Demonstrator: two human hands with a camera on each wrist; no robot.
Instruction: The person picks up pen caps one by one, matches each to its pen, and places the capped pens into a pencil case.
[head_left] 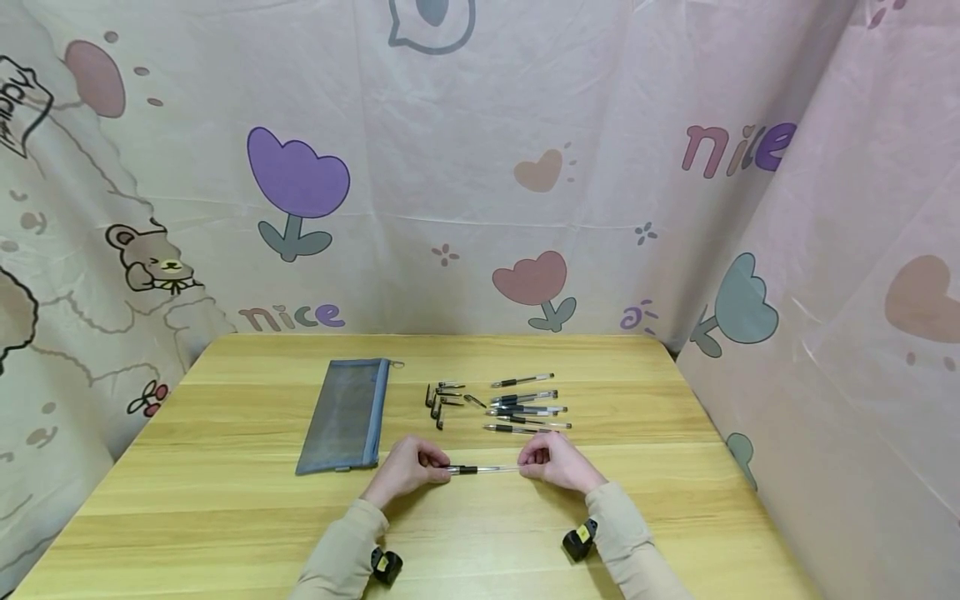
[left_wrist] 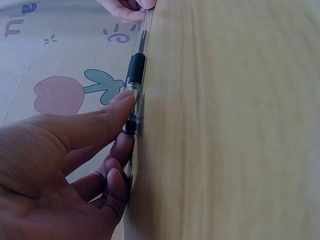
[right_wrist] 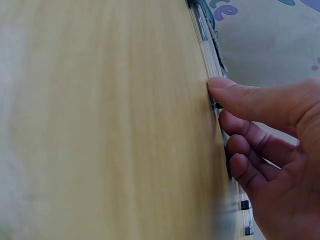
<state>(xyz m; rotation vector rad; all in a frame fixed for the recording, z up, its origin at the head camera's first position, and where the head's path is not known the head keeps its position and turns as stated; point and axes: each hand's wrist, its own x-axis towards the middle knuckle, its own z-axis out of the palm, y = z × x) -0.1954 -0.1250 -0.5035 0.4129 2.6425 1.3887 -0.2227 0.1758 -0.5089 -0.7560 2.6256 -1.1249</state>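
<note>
A gel pen [head_left: 489, 469] with a clear barrel and black grip lies level between both hands, low over the table. My left hand [head_left: 407, 471] pinches its capped end between thumb and fingers; in the left wrist view a clear cap [left_wrist: 131, 107] with a black end shows under the thumb [left_wrist: 112, 111]. At the other end, my right hand [head_left: 558, 463] pinches the clear barrel [right_wrist: 212, 62], whose tip is partly hidden by the fingers. Behind the hands lie several uncapped pens [head_left: 523, 398] in a loose row, and left of them several small black-and-clear pen caps [head_left: 437, 408].
A blue-grey mesh zip pouch [head_left: 341, 417] lies flat left of the caps. The wooden table [head_left: 225, 500] ends at a patterned cloth backdrop [head_left: 435, 283] behind and at the sides. Black devices [head_left: 386, 565] are worn on both wrists.
</note>
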